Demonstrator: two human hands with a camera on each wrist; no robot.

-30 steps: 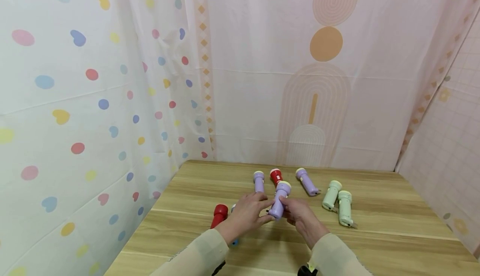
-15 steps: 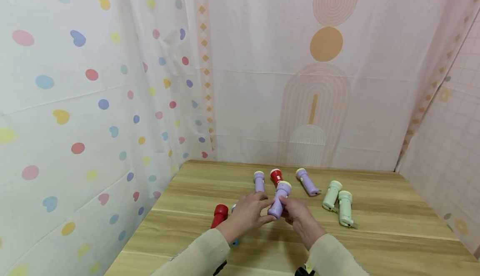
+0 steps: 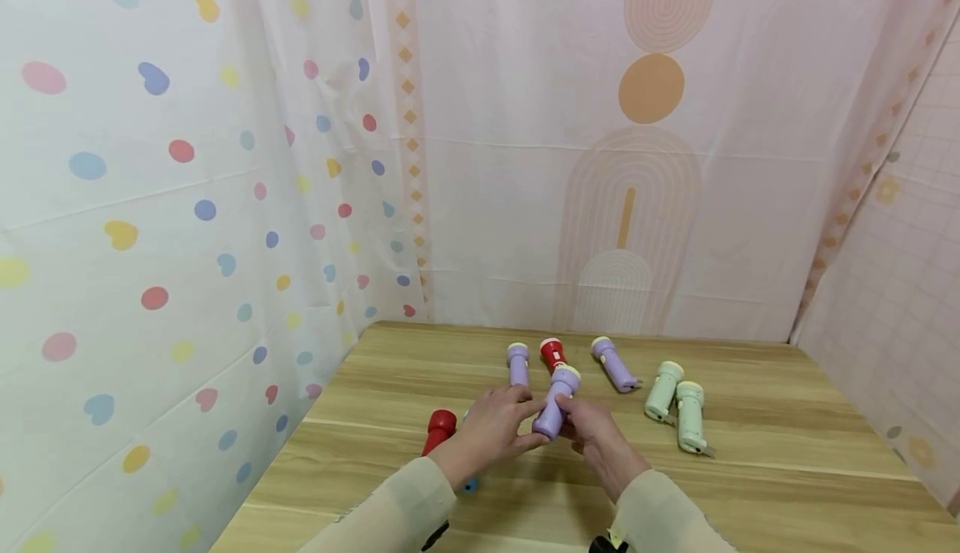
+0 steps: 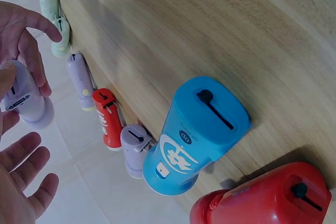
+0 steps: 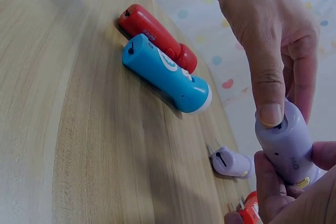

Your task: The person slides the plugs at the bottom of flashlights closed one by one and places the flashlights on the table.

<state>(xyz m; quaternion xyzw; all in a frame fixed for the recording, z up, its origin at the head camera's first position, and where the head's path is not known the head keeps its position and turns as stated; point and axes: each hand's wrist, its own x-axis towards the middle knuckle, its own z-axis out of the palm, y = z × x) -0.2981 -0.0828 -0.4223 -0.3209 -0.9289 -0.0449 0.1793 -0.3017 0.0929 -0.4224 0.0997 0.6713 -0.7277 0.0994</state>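
Note:
Between both hands, above the table, is a purple flashlight (image 3: 557,403) with a pale yellow rim, lens end pointing away and tilted. My right hand (image 3: 603,440) grips its body from the right, thumb on top. From the left, my left hand (image 3: 491,424) pinches the tail end. In the right wrist view, the left thumb (image 5: 270,111) presses beside the slot in the tail of the flashlight (image 5: 289,150), partly covering it. The left wrist view shows other left fingers (image 4: 39,198) spread away from the flashlight (image 4: 32,106).
Behind the hands lie a purple flashlight (image 3: 518,365), a red one (image 3: 552,353) and another purple one (image 3: 615,365). Two green flashlights (image 3: 663,390) lie right, metal prongs out. A red flashlight (image 3: 441,428) and a blue one (image 4: 194,135), mostly hidden in the head view, lie left.
A small dark bit seen at the held flashlight's tail one second ago no longer shows. The flashlight and both hands have shifted very slightly towards me and left.

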